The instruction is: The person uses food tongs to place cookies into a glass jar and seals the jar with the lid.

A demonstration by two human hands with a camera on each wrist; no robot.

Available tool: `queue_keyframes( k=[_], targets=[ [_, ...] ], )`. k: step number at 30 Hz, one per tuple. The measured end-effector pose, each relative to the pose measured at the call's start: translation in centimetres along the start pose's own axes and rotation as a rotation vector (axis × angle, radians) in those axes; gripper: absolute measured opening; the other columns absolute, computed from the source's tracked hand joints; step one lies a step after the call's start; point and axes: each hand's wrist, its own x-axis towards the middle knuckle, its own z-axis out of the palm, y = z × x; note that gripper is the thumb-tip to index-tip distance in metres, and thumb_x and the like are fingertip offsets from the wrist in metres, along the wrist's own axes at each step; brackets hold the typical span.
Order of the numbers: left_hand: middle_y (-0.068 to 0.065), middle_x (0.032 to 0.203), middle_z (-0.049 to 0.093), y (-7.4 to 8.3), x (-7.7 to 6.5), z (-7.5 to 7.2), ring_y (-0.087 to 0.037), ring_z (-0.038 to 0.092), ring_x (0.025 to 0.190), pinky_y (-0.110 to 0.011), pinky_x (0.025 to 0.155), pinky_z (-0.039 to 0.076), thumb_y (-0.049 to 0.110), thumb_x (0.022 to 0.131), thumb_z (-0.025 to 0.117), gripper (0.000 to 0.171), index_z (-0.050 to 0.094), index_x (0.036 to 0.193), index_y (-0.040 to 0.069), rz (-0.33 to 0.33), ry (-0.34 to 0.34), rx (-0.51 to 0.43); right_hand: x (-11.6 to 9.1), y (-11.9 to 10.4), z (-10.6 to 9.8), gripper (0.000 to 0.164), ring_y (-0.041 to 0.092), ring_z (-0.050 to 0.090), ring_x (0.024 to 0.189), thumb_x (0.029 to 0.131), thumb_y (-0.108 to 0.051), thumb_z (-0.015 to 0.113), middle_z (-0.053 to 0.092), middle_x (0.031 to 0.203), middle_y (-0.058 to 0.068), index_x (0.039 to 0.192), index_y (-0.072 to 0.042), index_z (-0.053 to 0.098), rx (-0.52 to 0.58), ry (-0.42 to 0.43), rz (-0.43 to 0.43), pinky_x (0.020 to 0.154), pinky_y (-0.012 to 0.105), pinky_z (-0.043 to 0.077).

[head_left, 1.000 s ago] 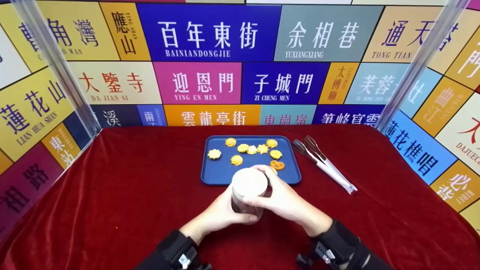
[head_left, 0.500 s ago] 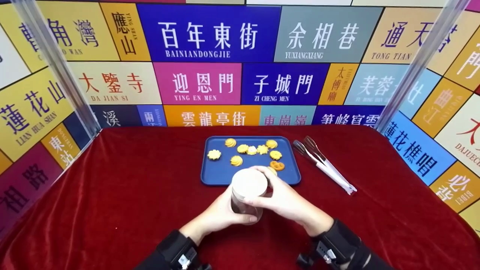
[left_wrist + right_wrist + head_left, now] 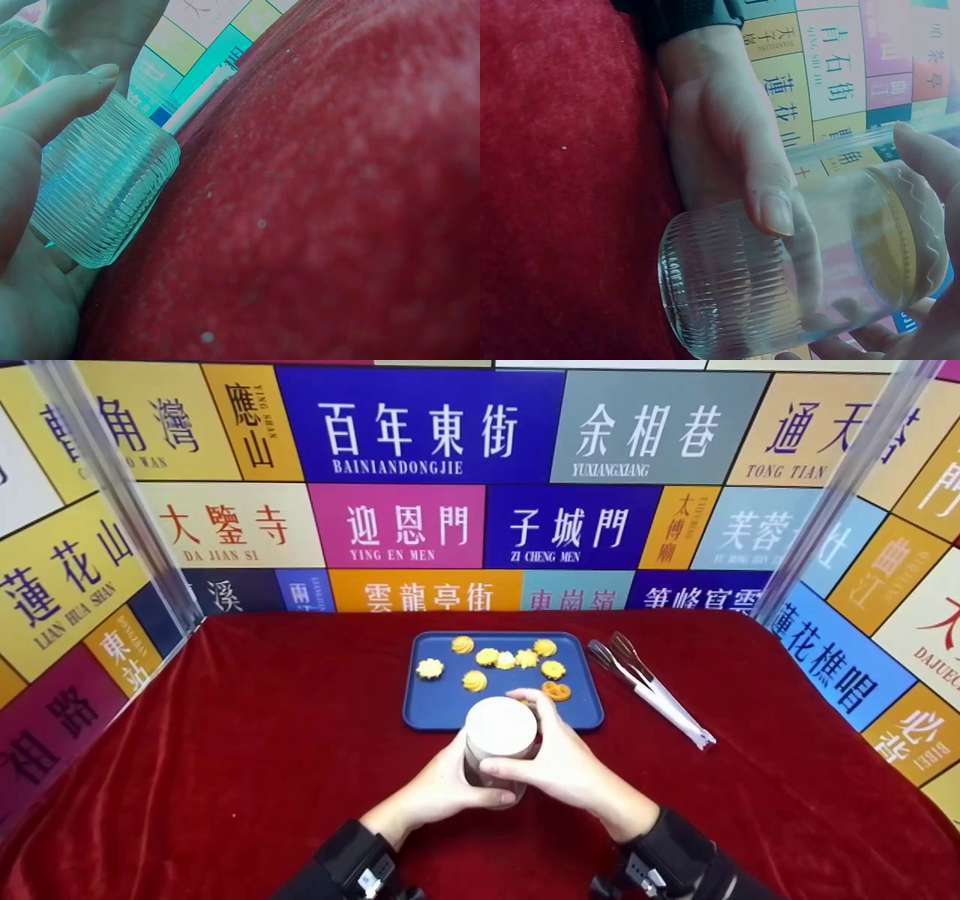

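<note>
Between both hands stands a clear glass jar (image 3: 720, 277) with a ribbed lower body and a round pale lid (image 3: 501, 726). My left hand (image 3: 439, 786) grips the body low down, its thumb lying across the near side. Around the lid curl the fingers of my right hand (image 3: 566, 757), with the thumb at the front edge. Seen from the left wrist, the ribbed glass jar (image 3: 112, 184) is close to the red cloth; through its wall nothing inside shows. Just beyond the hands lies a blue tray (image 3: 435, 712) bearing several cookies (image 3: 474, 681) and a pretzel (image 3: 556, 691).
Metal tongs with white handles (image 3: 660, 701) lie right of the tray. A red velvet cloth (image 3: 262, 735) covers the table. Behind it rises a wall of coloured sign panels (image 3: 420, 427), with a clear post (image 3: 825, 502) at each back corner.
My right hand has turned slightly on the lid, and its thumb has shifted a little left. It now covers more of a cookie at the tray's near edge. The left hand keeps its hold.
</note>
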Motion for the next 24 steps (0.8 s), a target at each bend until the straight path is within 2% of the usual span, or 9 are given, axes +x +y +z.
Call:
queue_keyframes(
  k=[8, 18, 24],
  targets=[
    [-0.001, 0.147, 0.058, -0.03, -0.04, 0.01, -0.019, 0.055, 0.134, -0.035, 0.115, 0.044, 0.015, 0.081, 0.093, 0.100, 0.034, 0.161, 0.019, 0.007, 0.005, 0.003, 0.04, 0.20, 0.36, 0.085, 0.022, 0.059, 0.124, 0.077, -0.038, 0.097, 0.061, 0.135, 0.005, 0.143, -0.018, 0.047, -0.018, 0.033, 0.021, 0.108, 0.049, 0.044],
    [0.000, 0.147, 0.057, 0.02, 0.01, 0.03, -0.019, 0.054, 0.134, -0.035, 0.114, 0.045, 0.014, 0.081, 0.093, 0.100, 0.034, 0.161, 0.019, 0.008, -0.001, 0.003, 0.05, 0.13, 0.09, 0.084, 0.023, 0.057, 0.127, 0.080, -0.036, 0.095, 0.060, 0.138, 0.006, 0.145, -0.016, 0.045, -0.018, -0.003, -0.012, 0.111, 0.051, 0.042],
    [0.000, 0.146, 0.058, 0.00, -0.01, 0.09, -0.019, 0.055, 0.133, -0.033, 0.114, 0.045, 0.013, 0.080, 0.093, 0.100, 0.034, 0.161, 0.017, 0.009, 0.007, 0.007, 0.16, 0.10, -0.49, 0.083, 0.025, 0.057, 0.129, 0.083, -0.033, 0.094, 0.060, 0.141, 0.006, 0.148, -0.013, 0.047, 0.013, -0.058, -0.044, 0.112, 0.051, 0.042]
  ],
)
